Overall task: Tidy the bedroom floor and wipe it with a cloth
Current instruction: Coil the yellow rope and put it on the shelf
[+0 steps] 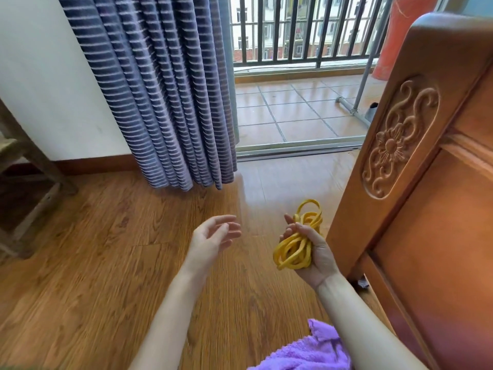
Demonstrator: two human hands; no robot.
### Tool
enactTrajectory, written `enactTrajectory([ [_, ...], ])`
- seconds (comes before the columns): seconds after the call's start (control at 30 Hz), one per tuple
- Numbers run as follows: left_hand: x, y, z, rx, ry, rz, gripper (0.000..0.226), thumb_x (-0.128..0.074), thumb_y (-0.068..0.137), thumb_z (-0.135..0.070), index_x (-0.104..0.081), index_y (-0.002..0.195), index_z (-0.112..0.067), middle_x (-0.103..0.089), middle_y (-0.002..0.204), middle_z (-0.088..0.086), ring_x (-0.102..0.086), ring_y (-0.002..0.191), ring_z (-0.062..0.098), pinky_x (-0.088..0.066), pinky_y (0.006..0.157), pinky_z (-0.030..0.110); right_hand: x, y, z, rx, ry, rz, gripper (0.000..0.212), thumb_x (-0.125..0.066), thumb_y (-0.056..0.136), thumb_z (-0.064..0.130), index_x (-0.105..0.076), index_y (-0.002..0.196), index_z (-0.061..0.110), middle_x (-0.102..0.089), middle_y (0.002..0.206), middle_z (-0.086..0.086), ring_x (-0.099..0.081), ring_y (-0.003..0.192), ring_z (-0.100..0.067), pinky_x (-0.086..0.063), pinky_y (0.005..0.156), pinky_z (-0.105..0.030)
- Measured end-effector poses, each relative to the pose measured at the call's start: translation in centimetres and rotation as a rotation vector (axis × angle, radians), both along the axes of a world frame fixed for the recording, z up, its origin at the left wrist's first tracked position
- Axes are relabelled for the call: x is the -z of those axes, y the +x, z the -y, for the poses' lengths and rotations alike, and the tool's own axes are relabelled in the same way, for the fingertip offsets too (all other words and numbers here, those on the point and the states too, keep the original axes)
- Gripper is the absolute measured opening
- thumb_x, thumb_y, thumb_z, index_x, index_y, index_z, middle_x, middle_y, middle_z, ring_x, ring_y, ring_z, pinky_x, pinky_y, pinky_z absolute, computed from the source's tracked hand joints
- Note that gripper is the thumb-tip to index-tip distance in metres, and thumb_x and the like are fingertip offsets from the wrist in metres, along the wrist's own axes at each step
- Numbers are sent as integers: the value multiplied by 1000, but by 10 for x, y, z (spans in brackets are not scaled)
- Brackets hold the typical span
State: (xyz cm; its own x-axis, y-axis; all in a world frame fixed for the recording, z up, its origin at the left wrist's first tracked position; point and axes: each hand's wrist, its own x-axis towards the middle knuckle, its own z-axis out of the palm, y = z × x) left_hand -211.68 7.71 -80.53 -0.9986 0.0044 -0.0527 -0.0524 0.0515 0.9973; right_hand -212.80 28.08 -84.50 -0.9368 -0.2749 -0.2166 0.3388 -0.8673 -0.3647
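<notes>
A bedroom with a wood-grain laminate floor (93,276) opening onto a tiled balcony, seen from a camera worn on a person's head. Nearest the camera, a purple cloth (306,351) lies crumpled on the floor at the bottom edge, partly under the right forearm. Above it, the right hand (312,249), palm up, grips a loose bundle of yellow cord (296,247), fingers curled around the middle of the coils while loops stick out past the fingertips and below the palm. The left hand (216,236) hangs open beside it, apart from the cord, fingers relaxed and slightly bent, holding nothing. Just right of the right hand stands a carved wooden bed frame (416,182) with a floral scroll motif. Further back, a blue-and-white striped curtain (160,89) hangs to the floor against a white wall (40,76), with part of a wooden chair (29,166) at the left edge. Beyond the sliding-door track, black railings (293,28) enclose the balcony's tiles (288,110).
</notes>
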Motion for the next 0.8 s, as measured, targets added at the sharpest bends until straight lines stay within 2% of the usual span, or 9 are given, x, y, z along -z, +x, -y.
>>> enactTrajectory([
  [0.1, 2, -2, 3, -72, 369, 119, 21, -44, 96, -15, -62, 108, -13, -70, 96, 4, -68, 90, 18, -53, 82, 32, -7, -2, 0, -71, 55, -49, 63, -91, 42, 6, -70, 101, 2, -64, 73, -7, -65, 61, -17, -57, 61, -30],
  [0.23, 10, -8, 4, -98, 627, 213, 26, -42, 96, -20, -63, 106, -10, -69, 97, 9, -67, 90, 21, -50, 83, 36, -12, -4, 5, -133, 176, -57, 69, -92, 41, 11, -67, 105, 4, -64, 74, -8, -65, 58, -17, -56, 52, -26],
  [0.3, 16, -10, 3, -112, 653, 242, 27, -41, 95, -22, -63, 105, -9, -68, 97, 9, -67, 90, 22, -49, 83, 37, -10, -5, 7, -147, 232, -40, 58, -85, 55, 10, -64, 109, 5, -64, 73, -8, -65, 56, -16, -54, 49, -24],
  [0.37, 22, -13, 2, -115, 646, 261, 27, -41, 95, -22, -63, 105, -9, -69, 96, 9, -67, 89, 22, -50, 83, 37, -6, -6, 8, -142, 296, -22, 42, -69, 73, 8, -59, 114, 5, -65, 72, -6, -64, 56, -15, -53, 47, -24],
  [0.4, 26, -15, 2, -114, 646, 271, 27, -41, 95, -22, -63, 105, -9, -69, 95, 9, -67, 89, 22, -50, 83, 37, -3, -8, 9, -136, 314, -12, 41, -66, 76, 7, -58, 116, 6, -65, 73, -6, -64, 56, -15, -53, 46, -24],
  [0.53, 40, -23, 3, -136, 660, 306, 27, -41, 95, -22, -62, 106, -8, -68, 97, 10, -67, 89, 23, -50, 82, 37, 5, -20, 13, -83, 287, 22, 53, -75, 68, 9, -57, 118, 6, -64, 75, -6, -64, 58, -15, -53, 47, -25],
  [0.63, 49, -29, 5, -160, 641, 322, 27, -41, 95, -22, -62, 107, -9, -68, 97, 10, -66, 90, 23, -50, 81, 37, 5, -34, 15, -85, 328, 22, 47, -62, 74, 8, -55, 120, 6, -63, 74, -5, -64, 58, -14, -52, 46, -24],
  [0.8, 59, -41, 9, -179, 622, 327, 27, -41, 95, -22, -62, 107, -9, -67, 97, 10, -65, 91, 24, -48, 84, 39, 2, -50, 17, -105, 351, 18, 39, -62, 73, 9, -57, 112, 6, -61, 70, -4, -62, 54, -13, -49, 42, -22],
])
